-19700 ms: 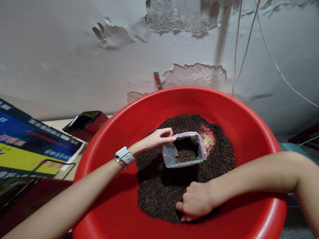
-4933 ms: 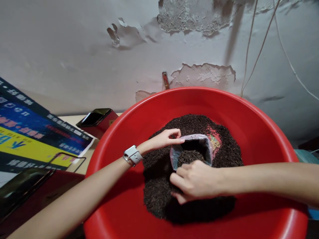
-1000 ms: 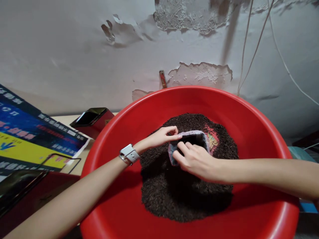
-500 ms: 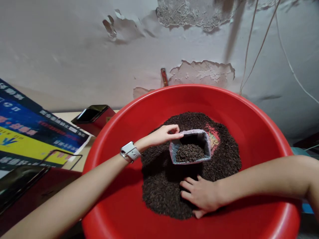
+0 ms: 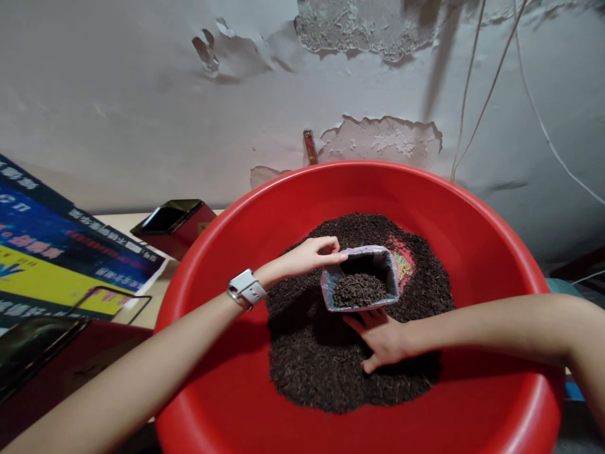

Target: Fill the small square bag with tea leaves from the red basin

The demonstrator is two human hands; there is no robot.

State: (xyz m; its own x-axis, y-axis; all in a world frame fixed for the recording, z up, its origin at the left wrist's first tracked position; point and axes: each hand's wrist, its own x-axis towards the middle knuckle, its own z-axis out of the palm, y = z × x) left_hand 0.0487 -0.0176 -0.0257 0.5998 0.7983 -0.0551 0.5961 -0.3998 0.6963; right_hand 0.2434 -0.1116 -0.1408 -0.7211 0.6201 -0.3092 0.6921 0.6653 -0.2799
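A large red plastic basin (image 5: 491,252) holds a spread of dark, dry loose leaves (image 5: 321,378) that look like tea. Over the pile, my left hand (image 5: 316,252) pinches the upper left rim of a plastic-lined, box-shaped bag (image 5: 338,304). The bag's mouth faces me, and dark leaves (image 5: 362,289) lie inside it. My right hand (image 5: 384,337) is open just below the bag, fingers spread over the pile, their tips partly hidden under the bag's lower edge. Through a gap in the leaves shows a patterned patch (image 5: 403,268) of the basin's floor.
Left of the basin stand an open dark red tin (image 5: 177,227) and a larger dark tin (image 5: 61,359). A printed blue and yellow box (image 5: 61,252) lies behind them. The peeling wall (image 5: 142,94) rises behind the basin; cords (image 5: 482,107) hang at right.
My right hand has moved up and away from me across the leaves, to beneath the bag. My left hand and the bag stay almost where they were.
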